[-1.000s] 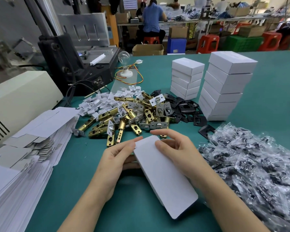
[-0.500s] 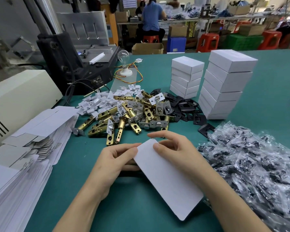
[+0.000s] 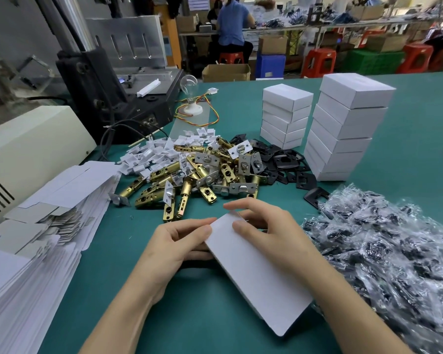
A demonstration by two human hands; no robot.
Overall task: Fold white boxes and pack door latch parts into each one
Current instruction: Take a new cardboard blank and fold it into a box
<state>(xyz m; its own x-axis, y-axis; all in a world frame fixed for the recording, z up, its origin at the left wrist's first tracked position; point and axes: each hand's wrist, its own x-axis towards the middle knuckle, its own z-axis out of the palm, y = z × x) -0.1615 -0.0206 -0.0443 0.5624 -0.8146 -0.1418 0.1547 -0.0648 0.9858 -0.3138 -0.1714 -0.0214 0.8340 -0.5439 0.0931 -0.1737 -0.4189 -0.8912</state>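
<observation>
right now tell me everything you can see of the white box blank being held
The white box blank is a plain, matte piece of cardboard, long and rectangular, not yet formed into a box. The left hand and right hand pinch its far end from either side, and it slants back toward the person over the green table. No print shows.

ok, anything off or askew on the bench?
Taller stack of white boxes is staggered, upper boxes shifted right of the lower ones. One black plate lies apart from its pile, beside the bags.
</observation>
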